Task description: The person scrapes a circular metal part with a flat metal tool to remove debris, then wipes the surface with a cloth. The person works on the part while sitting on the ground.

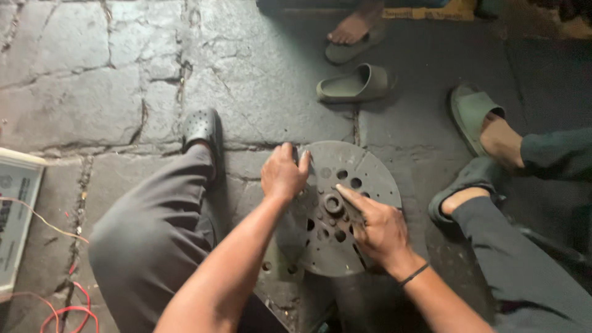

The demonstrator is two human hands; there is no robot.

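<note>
With the left hand [282, 174] gripping the metal disc's [370, 176] rim and the right hand's [377, 229] finger pressing its hub [333, 203], I reckon the disc could tip onto the stone floor [92, 92].

One round dark-grey perforated metal disc [342, 209]. Two bare hands on it: left [282, 174], right [377, 229]. Four olive-green rubber slippers (one empty [356, 84], three worn). One black perforated clog [202, 127]. One white flat box [17, 213]. One red wire bundle [73, 308].
</note>
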